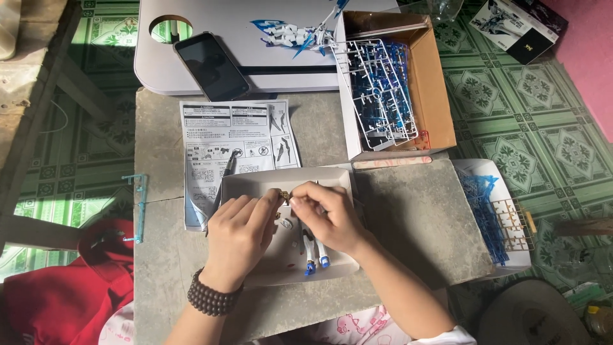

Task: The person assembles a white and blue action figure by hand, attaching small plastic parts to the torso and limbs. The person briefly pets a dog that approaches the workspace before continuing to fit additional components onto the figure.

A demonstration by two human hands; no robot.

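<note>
Pinching one small gold part (pixel 283 194), two hands (pixel 239 235), one tray (pixel 255 185)

Two hands (pixel 239 233), one phone (pixel 212 66), one instruction sheet (pixel 239 144), three open boxes (pixel 434 76) and one bead bracelet (pixel 212 299).

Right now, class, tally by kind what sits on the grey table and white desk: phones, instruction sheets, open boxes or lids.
Phone: 1
Instruction sheet: 1
Open box of part frames: 1
Shallow white lids: 2
Total: 5
</note>
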